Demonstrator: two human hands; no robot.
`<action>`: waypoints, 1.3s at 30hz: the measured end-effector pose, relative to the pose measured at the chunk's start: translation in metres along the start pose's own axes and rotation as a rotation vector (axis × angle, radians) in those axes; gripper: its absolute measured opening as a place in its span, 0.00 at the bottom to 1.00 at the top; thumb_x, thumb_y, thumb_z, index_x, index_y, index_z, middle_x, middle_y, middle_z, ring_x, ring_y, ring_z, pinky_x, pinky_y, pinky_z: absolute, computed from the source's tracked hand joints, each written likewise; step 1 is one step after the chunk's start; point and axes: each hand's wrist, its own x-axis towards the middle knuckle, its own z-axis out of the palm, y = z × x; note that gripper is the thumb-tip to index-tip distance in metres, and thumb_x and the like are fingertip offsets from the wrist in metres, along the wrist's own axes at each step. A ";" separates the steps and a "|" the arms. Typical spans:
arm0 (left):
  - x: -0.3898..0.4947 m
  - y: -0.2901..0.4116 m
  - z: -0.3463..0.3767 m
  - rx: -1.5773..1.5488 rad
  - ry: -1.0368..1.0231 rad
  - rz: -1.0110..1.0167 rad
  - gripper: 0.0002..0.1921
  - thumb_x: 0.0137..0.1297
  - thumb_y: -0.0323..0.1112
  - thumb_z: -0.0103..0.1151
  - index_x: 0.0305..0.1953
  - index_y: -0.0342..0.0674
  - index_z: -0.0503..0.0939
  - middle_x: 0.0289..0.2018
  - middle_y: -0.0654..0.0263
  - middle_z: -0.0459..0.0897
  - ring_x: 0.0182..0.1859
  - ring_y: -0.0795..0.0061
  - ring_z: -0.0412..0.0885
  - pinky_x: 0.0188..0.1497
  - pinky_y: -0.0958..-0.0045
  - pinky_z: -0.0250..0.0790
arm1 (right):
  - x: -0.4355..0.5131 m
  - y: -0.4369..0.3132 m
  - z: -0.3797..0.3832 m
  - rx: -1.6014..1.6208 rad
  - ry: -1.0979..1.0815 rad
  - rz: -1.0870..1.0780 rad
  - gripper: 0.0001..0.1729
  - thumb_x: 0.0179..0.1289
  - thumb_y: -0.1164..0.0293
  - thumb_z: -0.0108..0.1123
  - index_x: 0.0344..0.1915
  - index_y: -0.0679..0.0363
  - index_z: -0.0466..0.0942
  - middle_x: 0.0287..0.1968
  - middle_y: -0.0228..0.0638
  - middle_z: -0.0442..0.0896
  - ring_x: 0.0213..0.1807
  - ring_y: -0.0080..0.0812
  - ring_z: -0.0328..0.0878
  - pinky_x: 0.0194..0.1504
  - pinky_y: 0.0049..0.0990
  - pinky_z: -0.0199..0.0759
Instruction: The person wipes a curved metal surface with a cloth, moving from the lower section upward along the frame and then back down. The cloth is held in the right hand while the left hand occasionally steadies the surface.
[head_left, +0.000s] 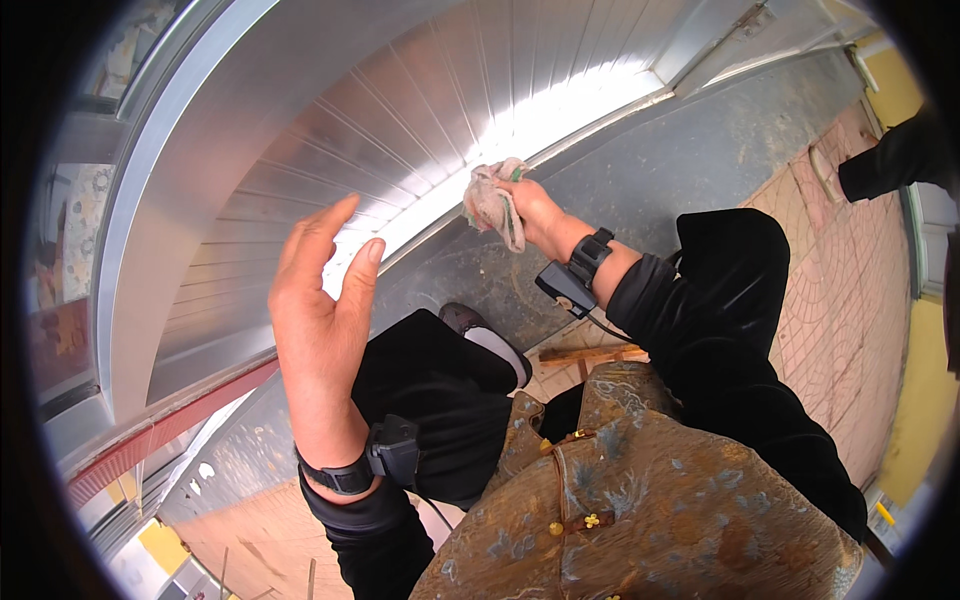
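Observation:
My right hand (531, 211) grips a crumpled, light-coloured cloth rag (492, 198) with green and reddish patches. The rag is at the lower edge of a ribbed metal door panel (420, 97), where bright glare washes out the surface; whether it touches the panel I cannot tell. To the left, my left hand (319, 277) is raised in front of the panel, thumb and fingers apart, holding nothing. A strapped black device (394, 450) sits on my left wrist, and another black device (568, 289) is on my right wrist.
A grey stone step (645, 165) runs along the foot of the door, with one of my shoes (465, 319) on it. Beyond lies pinkish patterned paving (825, 247). A piece of wood (589, 355) shows below my right forearm. A dark sleeve or trouser leg (889, 161) appears at the far right.

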 end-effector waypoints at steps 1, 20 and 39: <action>0.000 0.001 0.000 0.014 -0.004 0.001 0.18 0.64 0.32 0.66 0.55 0.37 0.80 0.48 0.55 0.82 0.51 0.62 0.80 0.56 0.65 0.71 | 0.000 -0.016 -0.014 0.019 0.014 -0.053 0.18 0.77 0.68 0.49 0.59 0.66 0.70 0.53 0.41 0.81 0.52 0.36 0.82 0.54 0.35 0.79; 0.002 -0.001 -0.005 0.029 0.022 0.032 0.17 0.65 0.32 0.65 0.55 0.37 0.80 0.49 0.55 0.82 0.53 0.61 0.80 0.56 0.65 0.70 | 0.044 0.030 -0.020 -0.076 0.469 -0.353 0.34 0.76 0.68 0.51 0.71 0.66 0.46 0.64 0.45 0.69 0.61 0.39 0.73 0.58 0.38 0.75; 0.018 0.021 0.019 0.129 -0.025 0.014 0.18 0.65 0.29 0.64 0.55 0.35 0.80 0.50 0.54 0.82 0.53 0.59 0.80 0.58 0.65 0.69 | 0.028 0.094 0.043 -0.106 -0.106 -0.029 0.17 0.73 0.66 0.58 0.54 0.66 0.76 0.49 0.39 0.82 0.49 0.31 0.80 0.49 0.32 0.76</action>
